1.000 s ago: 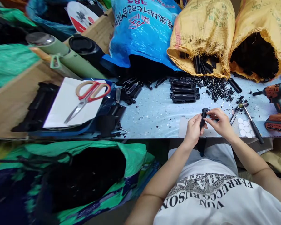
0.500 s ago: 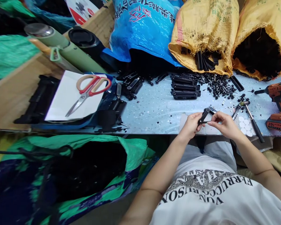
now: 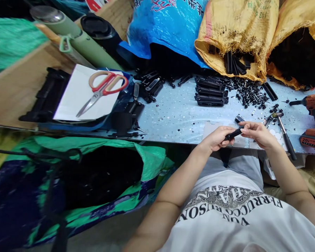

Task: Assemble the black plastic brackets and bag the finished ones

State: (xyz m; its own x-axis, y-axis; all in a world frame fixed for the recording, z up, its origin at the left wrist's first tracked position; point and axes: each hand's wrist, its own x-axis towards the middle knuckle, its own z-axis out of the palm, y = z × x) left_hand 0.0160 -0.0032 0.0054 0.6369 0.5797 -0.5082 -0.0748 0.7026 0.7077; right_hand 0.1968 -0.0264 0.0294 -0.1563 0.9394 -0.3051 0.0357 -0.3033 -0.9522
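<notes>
My left hand (image 3: 218, 138) and my right hand (image 3: 257, 133) meet at the near edge of the pale blue table (image 3: 178, 119). Together they grip a small black plastic part (image 3: 233, 133), which lies almost flat between the fingertips. Both hands are closed around it. Just beyond it rests a second small dark piece (image 3: 239, 119). White round stickers (image 3: 275, 133) lie beside my right hand.
A stack of long black parts (image 3: 211, 94) and a scatter of small black pins (image 3: 249, 92) lie mid-table. A hammer (image 3: 283, 133) and an orange drill (image 3: 313, 117) sit right. Scissors (image 3: 103, 86) on white paper lie left. Yellow sacks (image 3: 233, 31), a blue bag (image 3: 170, 24) behind; green bag (image 3: 99, 175) below.
The black part has been turned from upright to nearly flat between my hands. Both hands dropped slightly toward the table's near edge, and the view shifted a little.
</notes>
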